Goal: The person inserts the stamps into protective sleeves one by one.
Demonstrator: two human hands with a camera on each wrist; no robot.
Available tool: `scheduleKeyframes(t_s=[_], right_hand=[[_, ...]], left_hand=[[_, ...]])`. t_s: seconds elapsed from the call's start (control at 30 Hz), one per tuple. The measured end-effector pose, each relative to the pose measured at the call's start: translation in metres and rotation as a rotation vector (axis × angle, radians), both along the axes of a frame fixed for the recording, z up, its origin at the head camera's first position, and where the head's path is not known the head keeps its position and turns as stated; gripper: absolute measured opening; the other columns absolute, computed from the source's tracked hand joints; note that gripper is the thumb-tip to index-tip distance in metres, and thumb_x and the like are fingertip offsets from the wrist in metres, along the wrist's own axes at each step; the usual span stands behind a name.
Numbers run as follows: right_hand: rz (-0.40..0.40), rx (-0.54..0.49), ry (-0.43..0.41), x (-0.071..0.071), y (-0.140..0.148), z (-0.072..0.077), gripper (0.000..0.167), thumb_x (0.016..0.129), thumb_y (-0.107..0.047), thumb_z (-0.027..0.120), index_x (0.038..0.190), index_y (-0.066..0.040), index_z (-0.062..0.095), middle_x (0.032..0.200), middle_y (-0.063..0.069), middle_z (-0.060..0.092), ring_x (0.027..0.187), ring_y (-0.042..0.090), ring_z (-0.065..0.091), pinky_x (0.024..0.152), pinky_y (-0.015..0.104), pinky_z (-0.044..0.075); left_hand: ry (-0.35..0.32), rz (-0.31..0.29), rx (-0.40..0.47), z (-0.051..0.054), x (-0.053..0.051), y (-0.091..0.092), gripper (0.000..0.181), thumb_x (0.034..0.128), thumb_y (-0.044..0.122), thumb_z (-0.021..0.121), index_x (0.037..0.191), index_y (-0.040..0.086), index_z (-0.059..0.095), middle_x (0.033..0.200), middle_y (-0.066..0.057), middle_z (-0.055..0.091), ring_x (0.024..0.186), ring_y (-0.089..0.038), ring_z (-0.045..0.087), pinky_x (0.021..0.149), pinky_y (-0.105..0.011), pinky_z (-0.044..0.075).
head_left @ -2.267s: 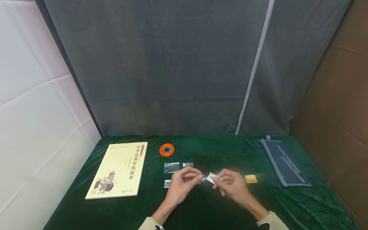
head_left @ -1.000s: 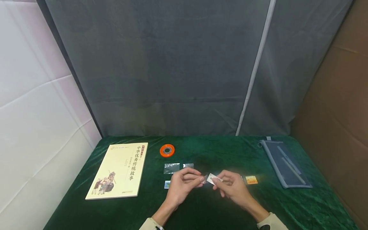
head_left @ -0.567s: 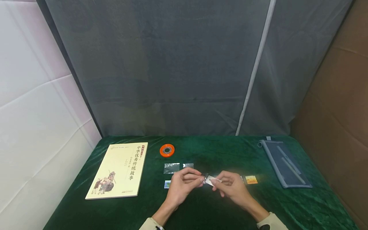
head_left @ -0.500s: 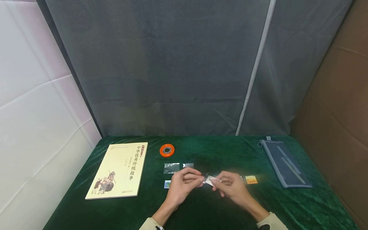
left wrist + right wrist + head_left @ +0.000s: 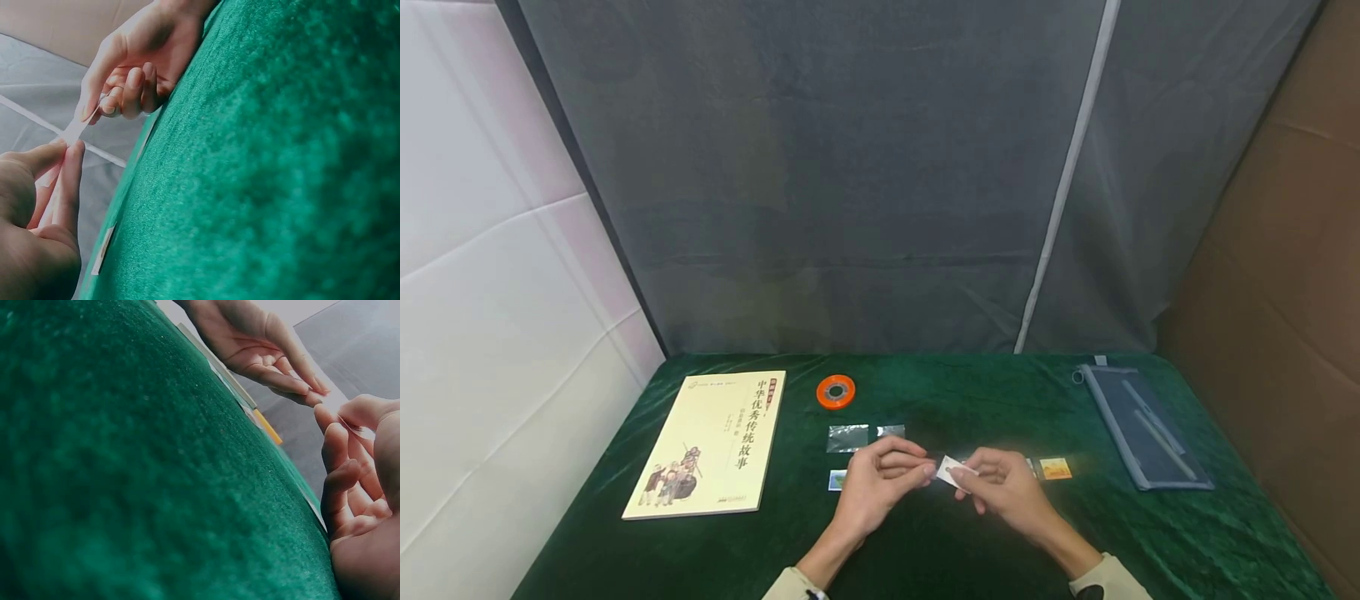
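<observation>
In the head view my right hand [image 5: 1008, 488] pinches a small white stamp-like piece [image 5: 950, 472] between thumb and fingers. My left hand [image 5: 877, 487] pinches a small clear plastic piece at its left, mostly hidden by the fingertips. The two meet or nearly meet in the air above the green cloth. In the left wrist view a pale strip [image 5: 74, 129] spans between the left hand [image 5: 44, 206] and the right hand [image 5: 140, 62]. The right wrist view has the left hand [image 5: 262, 350] close to the right hand's fingertips. Whether the white piece is inside the clear one I cannot tell.
A cream book [image 5: 711, 446] lies at left, an orange ring [image 5: 836, 392] behind the hands. Two clear sleeves [image 5: 847, 438] and a blue stamp [image 5: 837, 480] lie near my left hand. Right of my right hand are an orange stamp [image 5: 1056, 468] and a blue mesh pouch [image 5: 1131, 425].
The white piece has tilted slightly between the fingertips, and less of the clear plastic shows beside it. Both hands have stayed in nearly the same place, still pinching.
</observation>
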State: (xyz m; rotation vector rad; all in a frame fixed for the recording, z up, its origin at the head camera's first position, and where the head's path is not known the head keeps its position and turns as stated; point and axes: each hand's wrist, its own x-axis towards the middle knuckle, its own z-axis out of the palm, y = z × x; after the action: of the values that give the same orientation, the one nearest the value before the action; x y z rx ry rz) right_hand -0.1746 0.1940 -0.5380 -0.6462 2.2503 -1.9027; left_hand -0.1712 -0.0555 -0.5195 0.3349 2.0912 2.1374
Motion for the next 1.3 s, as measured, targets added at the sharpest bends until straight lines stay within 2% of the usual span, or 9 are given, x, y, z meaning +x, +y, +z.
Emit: scheduleKeyframes(t_s=[0.27, 0.43, 0.53, 0.83, 1.03, 1.3], right_hand=[[0.040, 0.011, -0.007, 0.0002, -0.0004, 0.0000, 0.009, 0.106, -0.015, 0.070, 0.102, -0.009, 0.076, 0.086, 0.009, 0.079, 0.059, 0.011, 0.065, 0.053, 0.029, 0.055], [0.028, -0.017, -0.011, -0.0010, -0.0005, -0.0014, 0.010, 0.108, -0.014, 0.067, 0.112, -0.008, 0.074, 0.087, 0.010, 0.077, 0.058, 0.011, 0.063, 0.049, 0.029, 0.053], [0.016, -0.038, -0.008, -0.0017, -0.0003, -0.0025, 0.010, 0.108, -0.013, 0.066, 0.112, -0.006, 0.072, 0.088, 0.013, 0.077, 0.057, 0.010, 0.062, 0.044, 0.027, 0.049], [0.003, -0.100, 0.081, -0.0020, -0.0001, -0.0060, 0.005, 0.104, -0.004, 0.070, 0.105, -0.005, 0.074, 0.083, 0.016, 0.077, 0.054, 0.010, 0.061, 0.043, 0.028, 0.049], [0.014, -0.119, 0.088, -0.0012, 0.0004, -0.0057, 0.006, 0.103, -0.002, 0.070, 0.104, -0.004, 0.075, 0.082, 0.015, 0.077, 0.053, 0.006, 0.059, 0.043, 0.028, 0.050], [0.033, -0.180, 0.050, -0.0010, 0.0009, -0.0051, 0.005, 0.105, -0.001, 0.066, 0.106, 0.002, 0.069, 0.087, 0.009, 0.079, 0.056, 0.004, 0.062, 0.044, 0.027, 0.052]], left_hand=[[0.012, -0.042, -0.051, -0.0011, 0.0017, 0.0001, 0.033, 0.0911, 0.019, 0.090, 0.117, 0.004, 0.075, 0.108, -0.010, 0.084, 0.098, -0.018, 0.083, 0.086, -0.028, 0.067], [0.023, 0.011, -0.056, -0.0015, 0.0020, 0.0004, 0.029, 0.0897, 0.019, 0.091, 0.113, 0.009, 0.077, 0.106, -0.009, 0.085, 0.098, -0.018, 0.083, 0.085, -0.029, 0.067], [0.022, 0.036, -0.056, -0.0013, 0.0016, -0.0002, 0.029, 0.0896, 0.020, 0.091, 0.113, 0.010, 0.077, 0.106, -0.008, 0.085, 0.098, -0.018, 0.083, 0.086, -0.028, 0.066], [0.018, 0.015, -0.046, -0.0018, 0.0016, 0.0013, 0.029, 0.0898, 0.019, 0.091, 0.113, 0.009, 0.076, 0.106, -0.010, 0.084, 0.097, -0.018, 0.083, 0.086, -0.028, 0.067], [0.025, 0.027, -0.046, -0.0037, 0.0018, 0.0028, 0.029, 0.0891, 0.019, 0.092, 0.112, 0.008, 0.077, 0.104, -0.009, 0.084, 0.096, -0.018, 0.083, 0.085, -0.027, 0.066], [0.037, 0.066, -0.020, -0.0016, 0.0016, 0.0036, 0.027, 0.0894, 0.021, 0.091, 0.110, 0.009, 0.077, 0.103, -0.008, 0.084, 0.096, -0.018, 0.082, 0.086, -0.028, 0.066]])
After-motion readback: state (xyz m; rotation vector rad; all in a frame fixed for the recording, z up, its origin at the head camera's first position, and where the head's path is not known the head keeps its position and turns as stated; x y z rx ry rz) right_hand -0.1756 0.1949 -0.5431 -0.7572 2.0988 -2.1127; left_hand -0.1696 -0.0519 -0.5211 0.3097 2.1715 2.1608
